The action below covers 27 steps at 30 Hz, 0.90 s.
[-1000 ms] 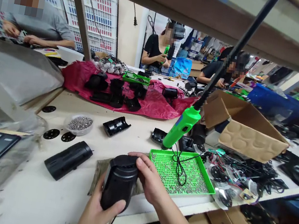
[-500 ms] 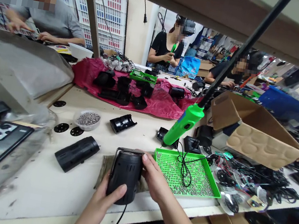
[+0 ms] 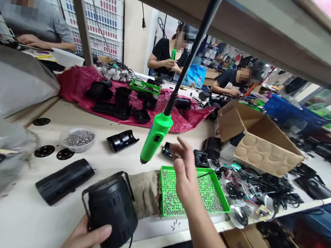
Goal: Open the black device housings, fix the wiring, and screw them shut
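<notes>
My left hand (image 3: 84, 236) grips a black cylindrical housing (image 3: 113, 213) low at the front of the bench. The housing has a thin U-shaped bracket and a black cord at its bottom; it leans to the left. Nothing is in my right hand (image 3: 185, 176), raised with fingers apart over a green tray (image 3: 224, 203) of small screws. To its left, a green electric screwdriver (image 3: 156, 137) hangs tip down from a black cable, apart from the hand. A rumpled cloth (image 3: 145, 193) lies between housing and tray.
Black half-shells (image 3: 64, 181) and a bowl (image 3: 65, 144) of small metal parts lie left. Wired parts (image 3: 247, 183) and an open cardboard box (image 3: 267, 152) stand right. A pink sheet (image 3: 72, 86) bears black parts. Several co-workers sit across; a shelf beam (image 3: 263, 43) crosses overhead.
My right hand has let go of the housing and risen over the tray, its fingers spreading. My left hand has carried the housing left and tilted it. The camera view has swung right.
</notes>
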Available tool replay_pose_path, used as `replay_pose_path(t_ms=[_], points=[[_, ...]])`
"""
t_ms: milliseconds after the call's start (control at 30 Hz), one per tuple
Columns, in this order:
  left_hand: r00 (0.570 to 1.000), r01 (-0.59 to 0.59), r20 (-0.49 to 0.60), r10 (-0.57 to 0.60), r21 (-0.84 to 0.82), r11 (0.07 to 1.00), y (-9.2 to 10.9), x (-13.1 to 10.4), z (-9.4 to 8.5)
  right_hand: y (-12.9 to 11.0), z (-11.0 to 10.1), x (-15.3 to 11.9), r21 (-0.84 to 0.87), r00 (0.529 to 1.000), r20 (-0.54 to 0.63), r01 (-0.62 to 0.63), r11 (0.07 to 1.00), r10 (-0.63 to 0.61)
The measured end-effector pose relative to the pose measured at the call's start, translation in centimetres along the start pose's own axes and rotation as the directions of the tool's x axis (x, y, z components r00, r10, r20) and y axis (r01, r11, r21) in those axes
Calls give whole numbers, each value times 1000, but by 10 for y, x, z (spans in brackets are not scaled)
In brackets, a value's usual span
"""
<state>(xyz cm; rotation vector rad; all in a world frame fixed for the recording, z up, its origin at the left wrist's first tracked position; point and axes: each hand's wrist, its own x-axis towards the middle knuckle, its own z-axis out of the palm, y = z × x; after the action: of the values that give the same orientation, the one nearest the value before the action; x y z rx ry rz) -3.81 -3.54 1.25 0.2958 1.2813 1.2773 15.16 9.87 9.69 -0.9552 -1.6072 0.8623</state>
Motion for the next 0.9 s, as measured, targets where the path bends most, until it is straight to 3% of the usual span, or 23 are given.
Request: replay_pose_path(t_ms=[100,200,400,567,700,900], points=[[999,25,-32,-29,-139,990,-4,7,-5,1,21,28,263,985,163,3,965,-48],[993,61,-77,-84,-266,962,-5,11,-8,-3,44,39,375,969,223,18,927,-108],[991,8,-124,-43,-274,962,-2,15,-12,-15,56,15,345,963,215,81,935,-163],[984,19,-164,-67,-281,959,2,17,4,-7,62,6,554,990,79,50,831,-112],[976,11,-205,-75,-296,955,7,19,22,0,54,10,541,999,-2,35,840,-41],[993,-31,-115,1,-254,967,2,29,29,2,21,13,305,991,132,-68,950,28]])
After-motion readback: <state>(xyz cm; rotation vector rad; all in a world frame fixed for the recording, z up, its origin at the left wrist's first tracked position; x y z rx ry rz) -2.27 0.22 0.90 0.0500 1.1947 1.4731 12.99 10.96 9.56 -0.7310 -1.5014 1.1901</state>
